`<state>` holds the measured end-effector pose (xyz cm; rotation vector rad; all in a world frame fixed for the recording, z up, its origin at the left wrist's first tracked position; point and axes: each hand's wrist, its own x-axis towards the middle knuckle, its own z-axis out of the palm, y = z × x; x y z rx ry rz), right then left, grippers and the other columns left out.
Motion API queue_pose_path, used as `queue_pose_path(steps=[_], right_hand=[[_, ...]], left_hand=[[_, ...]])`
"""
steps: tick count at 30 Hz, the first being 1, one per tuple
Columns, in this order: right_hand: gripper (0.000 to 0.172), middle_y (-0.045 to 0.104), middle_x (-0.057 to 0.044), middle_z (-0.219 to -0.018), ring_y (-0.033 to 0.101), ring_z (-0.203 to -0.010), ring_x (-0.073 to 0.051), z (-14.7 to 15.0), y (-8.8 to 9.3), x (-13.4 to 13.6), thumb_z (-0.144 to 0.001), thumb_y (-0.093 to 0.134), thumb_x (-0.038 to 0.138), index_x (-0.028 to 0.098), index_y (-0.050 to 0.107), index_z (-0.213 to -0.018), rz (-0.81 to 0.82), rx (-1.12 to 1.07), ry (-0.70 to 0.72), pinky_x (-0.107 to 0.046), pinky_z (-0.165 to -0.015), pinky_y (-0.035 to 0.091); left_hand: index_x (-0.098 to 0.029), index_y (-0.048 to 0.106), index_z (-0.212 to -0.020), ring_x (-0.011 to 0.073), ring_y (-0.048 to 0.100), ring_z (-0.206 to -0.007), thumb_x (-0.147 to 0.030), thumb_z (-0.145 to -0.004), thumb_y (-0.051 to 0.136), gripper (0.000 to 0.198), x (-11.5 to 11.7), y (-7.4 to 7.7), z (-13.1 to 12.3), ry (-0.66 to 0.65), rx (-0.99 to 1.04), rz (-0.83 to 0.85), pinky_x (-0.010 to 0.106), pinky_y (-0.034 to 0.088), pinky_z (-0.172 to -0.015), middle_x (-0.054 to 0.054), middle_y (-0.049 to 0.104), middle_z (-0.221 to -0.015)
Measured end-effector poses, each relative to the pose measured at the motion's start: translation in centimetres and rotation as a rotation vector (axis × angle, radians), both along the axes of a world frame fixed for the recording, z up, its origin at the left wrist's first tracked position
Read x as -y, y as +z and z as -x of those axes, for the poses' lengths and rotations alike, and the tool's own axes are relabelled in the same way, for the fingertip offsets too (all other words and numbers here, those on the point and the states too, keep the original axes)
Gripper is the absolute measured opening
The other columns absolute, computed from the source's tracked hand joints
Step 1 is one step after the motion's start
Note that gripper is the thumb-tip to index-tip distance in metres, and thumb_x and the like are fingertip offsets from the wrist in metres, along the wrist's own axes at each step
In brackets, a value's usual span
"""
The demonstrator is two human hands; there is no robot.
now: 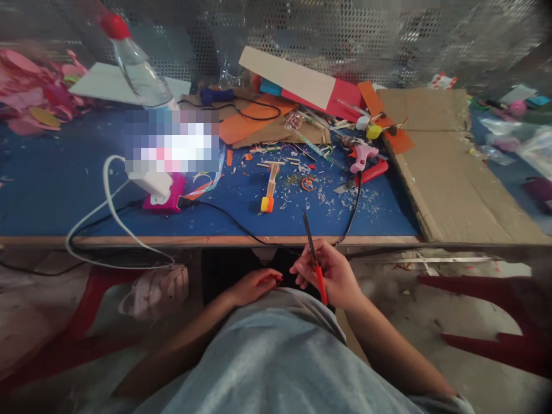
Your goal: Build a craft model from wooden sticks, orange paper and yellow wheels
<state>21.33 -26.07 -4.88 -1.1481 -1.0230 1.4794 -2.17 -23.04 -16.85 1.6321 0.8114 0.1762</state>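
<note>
My right hand (334, 276) holds a pair of scissors (318, 267) with red handles and dark blades pointing up toward the table. It is just below the table's front edge. My left hand (254, 286) is low against my body, its fingers curled together; whatever may be in them is hidden. On the blue table (241, 215) ahead lies a small construction of wooden sticks (271, 178) with a yellow and orange block (267, 204) at its near end. White and coloured scraps are scattered around it. A red utility knife (373, 172) lies to the right, its blade out.
A pink glue gun (364, 157) sits beside the knife. Cardboard (448, 172) covers the table's right part. A magenta power socket (164, 198), white cable (107, 190) and water bottle (144, 72) stand left. Coloured sheets (297, 80) lie at the back. Red stools (487, 328) flank me.
</note>
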Motion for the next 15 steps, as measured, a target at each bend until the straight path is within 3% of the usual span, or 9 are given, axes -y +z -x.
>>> queue_pose_path(steps=[2, 4, 6, 9, 13, 15], right_hand=[[0.054, 0.079, 0.003, -0.077, 0.075, -0.055, -0.015, -0.1, -0.5, 0.3, -0.076, 0.105, 0.047, 0.025, 0.06, -0.097, 0.01, 0.027, -0.013, -0.025, -0.052, 0.065], [0.054, 0.079, 0.003, -0.077, 0.075, -0.056, -0.015, -0.2, -0.6, 0.3, -0.076, 0.104, 0.046, 0.025, 0.06, -0.098, 0.007, 0.02, -0.018, -0.025, -0.052, 0.065], [0.051, 0.081, 0.001, -0.078, 0.076, -0.057, -0.015, -0.2, -0.5, 0.1, -0.08, 0.102, 0.045, 0.025, 0.06, -0.099, -0.021, -0.004, -0.02, -0.024, -0.052, 0.065], [0.042, 0.083, 0.0, -0.079, 0.076, -0.057, -0.014, -0.1, 0.0, -0.4, -0.09, 0.095, 0.045, 0.024, 0.06, -0.101, -0.082, -0.034, -0.013, -0.023, -0.053, 0.065], [0.039, 0.084, 0.0, -0.079, 0.077, -0.056, -0.014, -0.3, 0.9, -0.6, -0.093, 0.092, 0.044, 0.025, 0.06, -0.103, -0.125, -0.036, -0.031, -0.022, -0.05, 0.064], [0.039, 0.084, 0.0, -0.078, 0.077, -0.055, -0.014, -0.7, 1.5, -0.6, -0.093, 0.093, 0.043, 0.025, 0.06, -0.103, -0.132, -0.036, -0.051, -0.021, -0.049, 0.063]], left_hand=[[-0.016, 0.065, -0.145, 0.0253, 0.079, -0.11, -0.037, -0.104, 0.063, 0.046, -0.1, -0.6, 0.9, 0.009, -0.014, 0.009, 0.041, 0.062, -0.101, 0.012, 0.084, -0.118], [-0.018, 0.066, -0.145, 0.0249, 0.078, -0.114, -0.033, -0.103, 0.066, 0.044, -0.4, 0.2, 1.4, 0.037, -0.026, -0.014, 0.04, 0.06, -0.104, 0.012, 0.082, -0.123], [-0.019, 0.071, -0.136, 0.0252, 0.076, -0.12, -0.028, -0.102, 0.067, 0.035, -0.6, 1.9, 1.4, 0.074, -0.028, -0.053, 0.04, 0.058, -0.108, 0.013, 0.081, -0.131], [-0.02, 0.077, -0.129, 0.0234, 0.076, -0.106, -0.031, -0.106, 0.065, 0.028, -0.4, 5.0, 0.6, 0.033, -0.017, -0.13, 0.038, 0.06, -0.098, 0.011, 0.081, -0.122], [-0.019, 0.083, -0.113, 0.0219, 0.08, -0.103, -0.027, -0.105, 0.071, 0.016, 0.1, 9.2, -0.1, -0.131, 0.305, -0.126, 0.034, 0.064, -0.094, 0.012, 0.084, -0.113], [-0.02, 0.084, -0.112, 0.0214, 0.08, -0.099, -0.025, -0.106, 0.07, 0.016, -0.1, 11.4, -0.1, -0.095, 0.411, -0.25, 0.033, 0.064, -0.091, 0.012, 0.084, -0.108]])
